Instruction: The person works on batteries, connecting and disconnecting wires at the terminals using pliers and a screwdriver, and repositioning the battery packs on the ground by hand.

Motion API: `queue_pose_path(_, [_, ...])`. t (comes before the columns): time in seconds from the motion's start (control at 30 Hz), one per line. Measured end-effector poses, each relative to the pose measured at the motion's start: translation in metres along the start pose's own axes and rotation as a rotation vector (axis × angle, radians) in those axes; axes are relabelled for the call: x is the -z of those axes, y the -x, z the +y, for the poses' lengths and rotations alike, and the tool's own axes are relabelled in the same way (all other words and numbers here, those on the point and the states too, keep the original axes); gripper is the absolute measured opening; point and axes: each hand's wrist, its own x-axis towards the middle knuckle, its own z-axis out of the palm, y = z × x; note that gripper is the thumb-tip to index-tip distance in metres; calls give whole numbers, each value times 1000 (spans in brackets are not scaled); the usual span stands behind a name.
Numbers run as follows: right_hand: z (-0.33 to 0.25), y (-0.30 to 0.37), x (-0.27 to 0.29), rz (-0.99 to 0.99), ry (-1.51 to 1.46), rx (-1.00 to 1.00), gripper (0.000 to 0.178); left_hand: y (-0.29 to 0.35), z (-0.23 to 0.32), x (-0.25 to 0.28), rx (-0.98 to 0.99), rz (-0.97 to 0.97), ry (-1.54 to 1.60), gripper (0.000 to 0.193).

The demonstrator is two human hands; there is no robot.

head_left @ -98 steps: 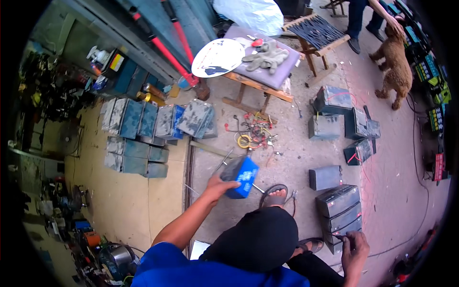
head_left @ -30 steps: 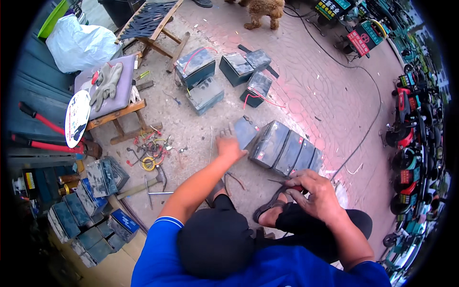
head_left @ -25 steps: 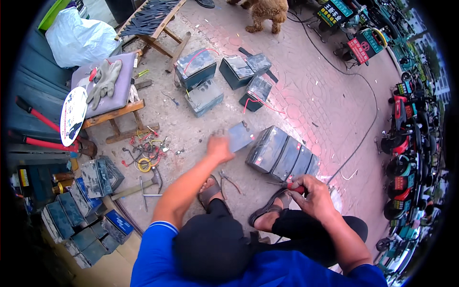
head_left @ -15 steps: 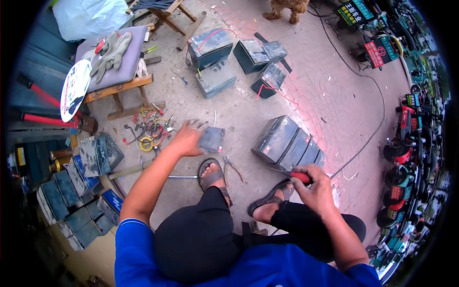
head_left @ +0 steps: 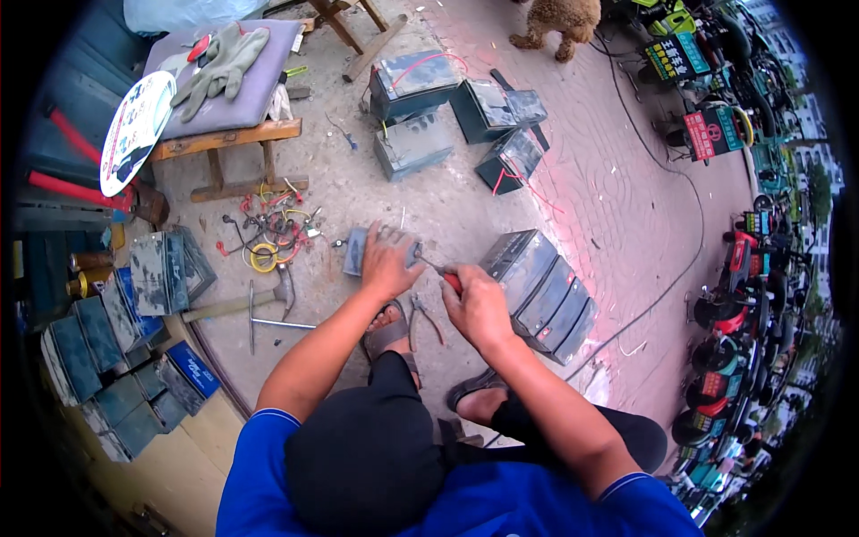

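L hand [head_left: 386, 264] lies flat, fingers spread, pressing down on a small grey battery [head_left: 358, 251] on the concrete floor [head_left: 429, 197], just ahead of the person's sandalled foot [head_left: 386, 333]. R hand [head_left: 479, 307] is closed round the red handle of a screwdriver [head_left: 440, 273], its shaft reaching to the battery's right edge; can't tell if the tip touches. Pliers [head_left: 420, 315] lie on the floor just behind the battery, between the two hands. Right of the battery, touching the R hand's far side: a row of grey batteries [head_left: 541, 291] packed side by side, tilted. Beyond the battery, farther off: loose grey battery cases [head_left: 447, 112], some w/ red wires hanging out. Left of the battery: tangle of wires and a yellow ring [head_left: 268, 242], then a hammer [head_left: 242, 304] and a metal rod. Farther left: stack of grey & blue battery boxes [head_left: 125, 340], blue labels on some, stood on edge. Up-left of the battery: wooden bench [head_left: 228, 139] w/ purple cushion, grey gloves [head_left: 219, 67] on it; a round white printed sign [head_left: 134, 130] leans at its left end. Far right of the battery: parked scooters w/ red and green rectangular placards [head_left: 707, 134]. A brown curly dog [head_left: 559, 22] stands beyond the cases.
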Motion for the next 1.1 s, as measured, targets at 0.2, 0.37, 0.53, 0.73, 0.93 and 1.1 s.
queue_pose_path(0.2, [-3, -5, -13, 1, -23, 6, 20, 8, -10, 0, -23, 98, 39, 34])
queue_pose_path(0.37, [2, -6, -8, 26, -11, -19, 21, 5, -7, -2, -49, 129, 90, 23])
queue_pose_path(0.53, [2, -10, -7, -20, 16, -22, 19, 5, -10, -2, -38, 66, 90, 31])
queue_pose_path(0.73, [-6, -38, -6, -184, 202, 57, 16, 4, -6, 0, -5, 56, 64, 39])
queue_pose_path(0.93, [-25, -83, -14, -306, 357, 13, 9, -1, -2, 8, -1, -97, 19, 48])
queue_pose_path(1.1, [-28, -75, -33, 128, -283, 149, 12, 11, -7, 11, -87, -24, -33, 65])
